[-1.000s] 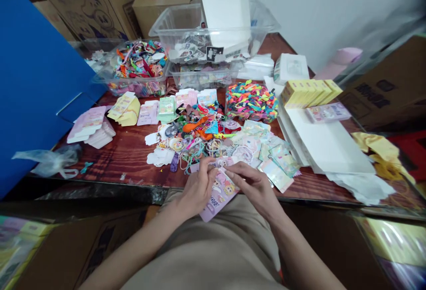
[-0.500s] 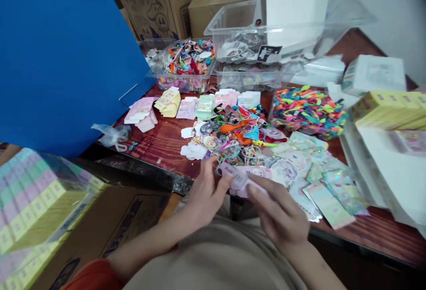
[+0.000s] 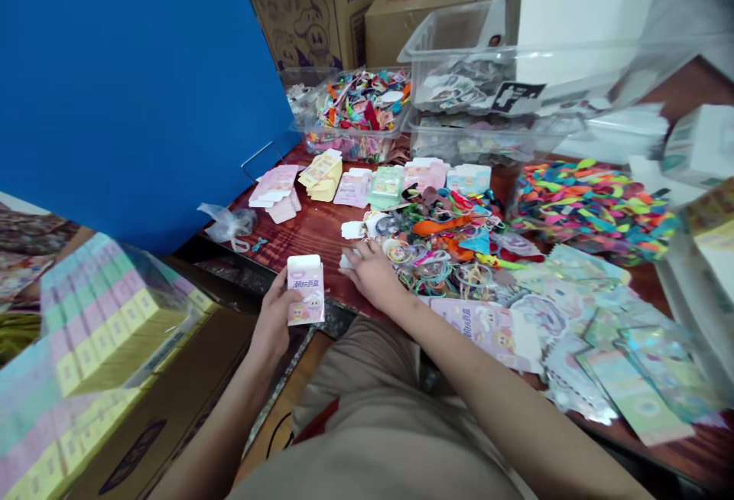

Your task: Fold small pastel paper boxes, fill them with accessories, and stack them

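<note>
My left hand [image 3: 273, 324] is closed around a small lilac box [image 3: 313, 307] with its top flap up, held upright beside the table's front edge. Its printed face is turned toward me. Across the table, my right hand [image 3: 375, 278] reaches with fingers spread over white die-cut pieces [image 3: 352, 230] at the left end of a mixed heap. Hair ties [image 3: 427, 274] and colourful balloon-like pieces [image 3: 441, 225] lie just beyond and right of that hand. A flat lilac printed carton [image 3: 475, 326] shows beside my right forearm.
Stacks of folded cartons [image 3: 352, 186] line the table behind the heap. Clear tubs [image 3: 355, 137] of trinkets stand at the back. A pile of bright pieces [image 3: 596, 206] and shiny packets [image 3: 636, 393] lie to the right. A blue panel [image 3: 143, 87] and wrapped boxes [image 3: 108, 316] occupy the left.
The lilac box is now in my left hand alone, moved left and standing upright with its flap up. My right hand has let go and reached forward-left to the white pieces.
</note>
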The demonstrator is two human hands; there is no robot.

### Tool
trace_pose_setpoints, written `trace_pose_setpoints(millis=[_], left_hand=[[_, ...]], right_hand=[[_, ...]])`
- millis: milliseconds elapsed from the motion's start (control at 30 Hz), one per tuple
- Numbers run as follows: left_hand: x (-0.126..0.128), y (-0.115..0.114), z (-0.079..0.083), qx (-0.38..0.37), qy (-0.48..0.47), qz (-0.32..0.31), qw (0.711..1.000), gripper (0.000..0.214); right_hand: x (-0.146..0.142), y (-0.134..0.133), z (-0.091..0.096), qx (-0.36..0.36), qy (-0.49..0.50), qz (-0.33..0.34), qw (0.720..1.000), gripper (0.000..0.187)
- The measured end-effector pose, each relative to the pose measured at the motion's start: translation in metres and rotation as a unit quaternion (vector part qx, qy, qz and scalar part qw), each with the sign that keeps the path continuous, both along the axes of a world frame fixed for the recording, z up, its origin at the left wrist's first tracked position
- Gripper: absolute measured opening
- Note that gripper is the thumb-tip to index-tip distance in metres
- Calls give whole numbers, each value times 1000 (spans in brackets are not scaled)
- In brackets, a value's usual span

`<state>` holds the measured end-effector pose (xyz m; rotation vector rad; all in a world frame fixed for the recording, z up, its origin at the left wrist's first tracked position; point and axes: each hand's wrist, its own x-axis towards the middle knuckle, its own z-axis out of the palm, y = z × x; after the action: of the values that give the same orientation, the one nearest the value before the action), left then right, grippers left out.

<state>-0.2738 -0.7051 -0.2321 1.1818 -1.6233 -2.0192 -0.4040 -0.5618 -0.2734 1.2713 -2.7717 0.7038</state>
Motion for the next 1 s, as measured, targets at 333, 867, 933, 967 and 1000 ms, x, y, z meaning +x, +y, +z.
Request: trace_pose_setpoints(millis=[333, 867, 933, 967, 1000], left_hand=[[7, -5, -20, -189, -53, -109, 974, 65], [-9, 60, -16, -540, -140, -298, 774, 61], [-11, 67, -18, -546, -109, -306, 772, 61], [-12, 71, -18, -550, -97, -309, 770, 61], [-13, 74, -19, -553, -85, -312, 768, 60]], right_hand=[[-10, -10, -10, 36, 58, 13, 998, 32], [24, 45, 8, -239, 16, 7, 971, 32], [34, 59, 16, -261, -24, -2, 965, 30], [38, 67, 20, -274, -51, -6, 960, 29], [39, 77, 25, -286, -78, -9, 955, 28]])
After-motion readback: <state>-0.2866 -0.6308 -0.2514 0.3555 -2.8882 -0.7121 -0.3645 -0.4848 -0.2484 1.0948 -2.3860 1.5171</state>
